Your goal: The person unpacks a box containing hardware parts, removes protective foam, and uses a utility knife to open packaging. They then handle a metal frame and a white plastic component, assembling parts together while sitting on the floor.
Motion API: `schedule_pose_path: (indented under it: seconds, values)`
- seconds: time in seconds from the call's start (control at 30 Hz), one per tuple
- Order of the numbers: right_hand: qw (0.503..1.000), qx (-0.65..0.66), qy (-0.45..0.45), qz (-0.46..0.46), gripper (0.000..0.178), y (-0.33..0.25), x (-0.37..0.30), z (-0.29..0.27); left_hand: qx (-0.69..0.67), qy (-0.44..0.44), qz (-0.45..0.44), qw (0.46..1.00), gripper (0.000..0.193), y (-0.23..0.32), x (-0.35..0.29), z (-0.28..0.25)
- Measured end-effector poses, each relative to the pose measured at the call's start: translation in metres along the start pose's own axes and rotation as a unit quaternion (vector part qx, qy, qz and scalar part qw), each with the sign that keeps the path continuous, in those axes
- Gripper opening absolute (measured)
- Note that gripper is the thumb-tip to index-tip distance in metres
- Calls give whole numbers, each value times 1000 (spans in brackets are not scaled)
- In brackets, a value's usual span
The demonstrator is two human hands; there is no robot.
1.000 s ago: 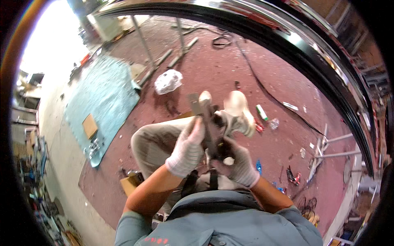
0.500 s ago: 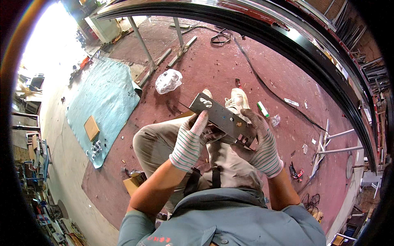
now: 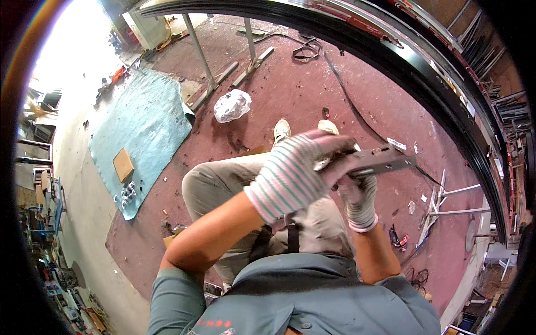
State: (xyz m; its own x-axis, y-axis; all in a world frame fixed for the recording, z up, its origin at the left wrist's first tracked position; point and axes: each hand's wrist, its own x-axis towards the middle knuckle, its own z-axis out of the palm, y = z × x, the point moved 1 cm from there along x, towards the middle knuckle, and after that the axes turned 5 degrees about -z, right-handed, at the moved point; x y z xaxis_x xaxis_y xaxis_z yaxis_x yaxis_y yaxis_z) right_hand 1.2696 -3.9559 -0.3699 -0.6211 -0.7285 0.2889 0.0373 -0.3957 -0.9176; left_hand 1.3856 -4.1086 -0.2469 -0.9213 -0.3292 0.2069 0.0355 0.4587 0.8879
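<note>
A grey metal plate with cut-out holes (image 3: 385, 159) is held up in front of my knees, its edge turned toward me and its far end pointing right. My left hand (image 3: 293, 173), in a striped knit glove, wraps over the plate's left end; its fingers reach across the top. Beneath the plate, my gloved right hand (image 3: 360, 198) grips it from below, partly hidden by the metal. Something small and shiny shows by the left fingertips, too unclear to name.
On the left, a light-blue mat (image 3: 139, 123) carries a cardboard box (image 3: 123, 165) and a small clear bag of parts (image 3: 129, 192). A crumpled plastic bag (image 3: 232, 106) lies ahead. Long black metal profiles (image 3: 357, 53) span the far right on stands. A black strap (image 3: 346, 92) crosses the red floor.
The plate has swung from flat and facing me to edge-on, pointing right. My left hand has moved right and over its end; my right hand has shifted underneath.
</note>
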Motion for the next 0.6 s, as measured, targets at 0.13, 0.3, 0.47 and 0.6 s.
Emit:
schedule_pose_path:
  seconds: [0.13, 0.3, 0.47, 0.6]
  values:
    - [972, 225, 64, 0, 57, -29, 9, 13, -25, 38, 18, 999, 30, -28, -7, -17]
    - [956, 283, 74, 2, 61, -44, 12, 22, -16, -9, 44, 999, 46, -30, -19, -11]
    - [969, 242, 10, -42, 66, -41, 10, 21, 36, 20, 109, 993, 58, -35, -15, 3]
    - [970, 234, 15, -58, 68, -46, 6, 23, -63, -2, 89, 994, 62, -34, -18, -2]
